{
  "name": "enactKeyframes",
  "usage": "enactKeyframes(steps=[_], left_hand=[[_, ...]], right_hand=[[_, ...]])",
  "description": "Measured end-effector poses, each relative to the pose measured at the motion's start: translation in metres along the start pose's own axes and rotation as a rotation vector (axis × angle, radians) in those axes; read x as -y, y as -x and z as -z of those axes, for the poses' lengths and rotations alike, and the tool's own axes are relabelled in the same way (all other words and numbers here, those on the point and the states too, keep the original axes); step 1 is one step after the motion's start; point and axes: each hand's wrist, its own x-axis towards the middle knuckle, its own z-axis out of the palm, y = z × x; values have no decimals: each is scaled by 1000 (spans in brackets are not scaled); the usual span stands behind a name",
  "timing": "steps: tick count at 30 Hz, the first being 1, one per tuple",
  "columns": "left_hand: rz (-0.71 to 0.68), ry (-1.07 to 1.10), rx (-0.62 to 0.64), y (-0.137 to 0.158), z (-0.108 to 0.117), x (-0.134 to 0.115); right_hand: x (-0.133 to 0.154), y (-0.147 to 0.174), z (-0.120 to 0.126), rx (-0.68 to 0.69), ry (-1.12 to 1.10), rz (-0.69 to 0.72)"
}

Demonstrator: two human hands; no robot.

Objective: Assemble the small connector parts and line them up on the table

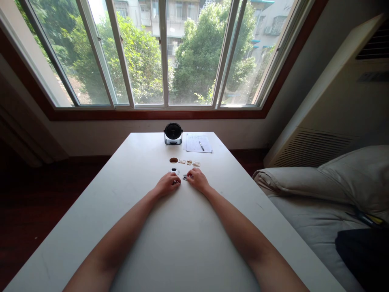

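A white, angular table [182,243] stands below a window. The right hand [197,179] pinches one small silvery metal piece [184,177] between both hands; the left hand [166,184] curls, its grip impossible to tell. Three small beige pieces [189,162] lie beyond.

1. A small silvery piece [184,177], partly hidden, appears just below and left of the frame's center.
2. A small dark object [175,182], mostly covered, shows slightly lower, farther left.
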Motion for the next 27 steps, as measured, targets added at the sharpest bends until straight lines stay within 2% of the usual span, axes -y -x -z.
enactKeyframes(steps=[6, 14, 22, 27], left_hand=[[2, -55, -18, 1, 4, -6], [60, -88, -79, 0, 3, -4], [83, -69, -238, -2, 9, -11], [22, -52, -249, -1, 8, -14]], right_hand=[[3, 0, 3, -14, -54, 4], [19, 0, 9, -113, -188, 92], [37, 2, 2, -99, -440, 15], [40, 3, 2, -49, -554, -41]])
